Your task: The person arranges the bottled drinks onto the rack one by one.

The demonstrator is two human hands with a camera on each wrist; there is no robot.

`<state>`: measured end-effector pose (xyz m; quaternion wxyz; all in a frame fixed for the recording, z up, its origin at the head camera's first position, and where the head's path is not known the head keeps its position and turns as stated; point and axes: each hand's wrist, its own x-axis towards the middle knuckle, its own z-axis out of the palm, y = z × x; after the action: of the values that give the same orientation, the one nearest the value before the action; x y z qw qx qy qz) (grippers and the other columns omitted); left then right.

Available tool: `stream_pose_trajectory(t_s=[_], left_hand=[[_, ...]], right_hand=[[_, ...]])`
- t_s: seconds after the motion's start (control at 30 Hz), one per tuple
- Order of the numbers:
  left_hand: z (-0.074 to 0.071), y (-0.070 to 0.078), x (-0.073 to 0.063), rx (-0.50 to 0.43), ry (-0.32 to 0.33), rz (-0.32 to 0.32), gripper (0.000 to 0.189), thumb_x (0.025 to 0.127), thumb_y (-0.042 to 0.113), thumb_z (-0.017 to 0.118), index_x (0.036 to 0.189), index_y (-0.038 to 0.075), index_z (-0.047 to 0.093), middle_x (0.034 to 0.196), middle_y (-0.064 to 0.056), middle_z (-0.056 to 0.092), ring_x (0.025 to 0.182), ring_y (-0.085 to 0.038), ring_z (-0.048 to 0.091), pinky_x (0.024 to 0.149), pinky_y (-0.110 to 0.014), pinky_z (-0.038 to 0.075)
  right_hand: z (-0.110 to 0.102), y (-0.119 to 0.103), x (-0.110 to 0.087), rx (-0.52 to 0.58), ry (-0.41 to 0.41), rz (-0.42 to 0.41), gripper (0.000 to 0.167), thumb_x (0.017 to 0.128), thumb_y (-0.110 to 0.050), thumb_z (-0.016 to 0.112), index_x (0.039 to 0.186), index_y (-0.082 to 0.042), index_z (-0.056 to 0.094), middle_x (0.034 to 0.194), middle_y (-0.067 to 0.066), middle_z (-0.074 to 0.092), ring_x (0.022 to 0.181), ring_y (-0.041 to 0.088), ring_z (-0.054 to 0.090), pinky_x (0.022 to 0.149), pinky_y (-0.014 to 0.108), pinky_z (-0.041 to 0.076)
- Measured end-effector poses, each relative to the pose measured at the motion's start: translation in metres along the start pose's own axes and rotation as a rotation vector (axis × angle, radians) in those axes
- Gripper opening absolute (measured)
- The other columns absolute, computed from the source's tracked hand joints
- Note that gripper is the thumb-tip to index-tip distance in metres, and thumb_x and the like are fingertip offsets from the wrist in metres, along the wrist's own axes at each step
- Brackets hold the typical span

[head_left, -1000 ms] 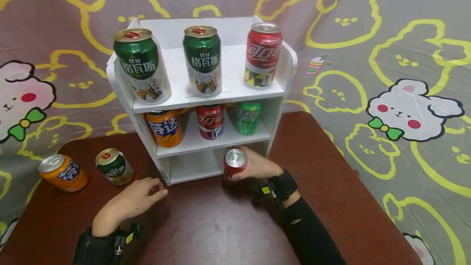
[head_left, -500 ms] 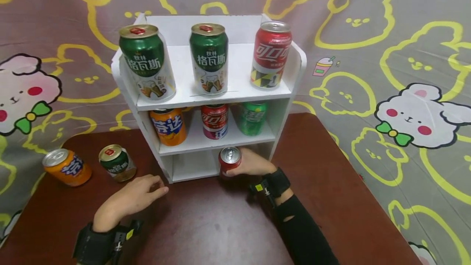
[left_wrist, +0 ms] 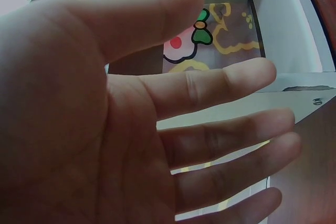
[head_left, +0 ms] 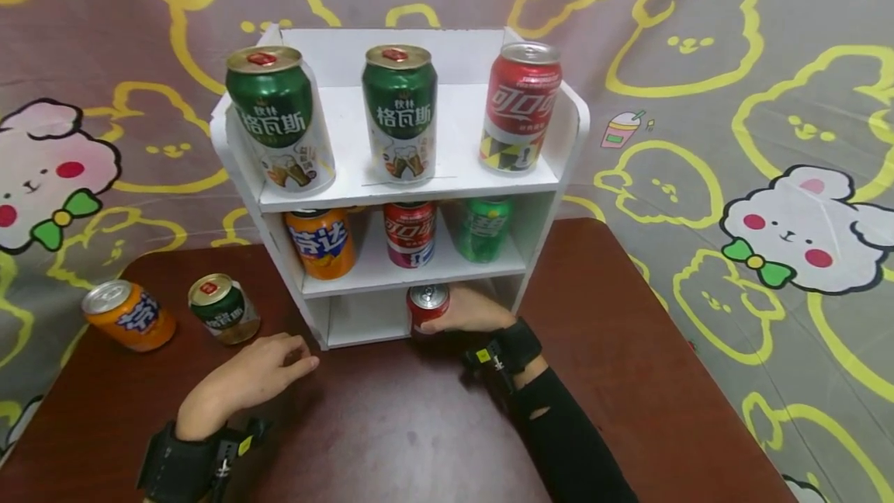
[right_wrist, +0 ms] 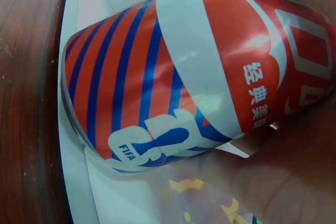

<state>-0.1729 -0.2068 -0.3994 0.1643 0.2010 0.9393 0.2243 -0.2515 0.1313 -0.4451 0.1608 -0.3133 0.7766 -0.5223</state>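
My right hand [head_left: 475, 310] grips a red cola can [head_left: 427, 309] at the front of the bottom compartment of a white shelf [head_left: 459, 130]. In the right wrist view the can [right_wrist: 178, 77] shows red and blue stripes, with its base close over the white shelf board and fingers around its upper part. My left hand [head_left: 247, 379] holds nothing, low over the table left of the shelf; in the left wrist view its fingers are spread and loosely extended. Nearest to it stands a green-and-white can [head_left: 223, 309] with a gold top.
An orange soda can [head_left: 130, 317] stands at the table's far left. On the top shelf are two green-and-white cans [head_left: 400, 115] and a red cola can [head_left: 520, 107]. The middle shelf bears an orange can [head_left: 323, 245], a red can [head_left: 410, 235] and a green can [head_left: 484, 230].
My right hand has carried the red cola can leftward and slightly inward along the bottom compartment. The left hand has stayed in place. The head view has shifted slightly.
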Motion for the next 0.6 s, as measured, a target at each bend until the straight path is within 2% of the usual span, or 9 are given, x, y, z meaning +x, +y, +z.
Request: stream_pose_trajectory(t_s=[0.17,0.37,0.6], left_hand=[[-0.001,-0.001,-0.001,0.0,0.0,-0.003,0.032,0.092,0.034,0.06,0.1,0.003,0.062,0.089,-0.002,0.059,0.077,-0.015,0.053,0.066,-0.038,0.046],[-0.002,-0.002,0.0,0.003,0.008,0.005,0.031,0.092,0.035,0.06,0.098,0.005,0.062,0.087,-0.001,0.058,0.075,-0.014,0.053,0.064,-0.036,0.045],[-0.003,-0.003,-0.001,0.008,0.006,-0.008,0.032,0.092,0.036,0.061,0.098,0.005,0.063,0.087,-0.001,0.059,0.076,-0.015,0.054,0.066,-0.038,0.047]], right_hand=[[0.002,0.001,0.004,-0.005,0.009,0.038,0.082,0.074,-0.025,0.081,0.141,-0.018,0.035,0.126,-0.001,0.053,0.111,0.015,0.054,0.095,0.033,0.043],[0.006,-0.001,0.003,-0.103,0.092,0.101,0.078,0.073,-0.034,0.081,0.137,-0.016,0.04,0.121,-0.002,0.057,0.106,0.012,0.057,0.092,0.032,0.044],[0.014,-0.004,0.008,-0.165,0.122,0.106,0.065,0.074,-0.032,0.08,0.128,-0.01,0.05,0.112,-0.001,0.061,0.098,0.012,0.059,0.086,0.031,0.047]])
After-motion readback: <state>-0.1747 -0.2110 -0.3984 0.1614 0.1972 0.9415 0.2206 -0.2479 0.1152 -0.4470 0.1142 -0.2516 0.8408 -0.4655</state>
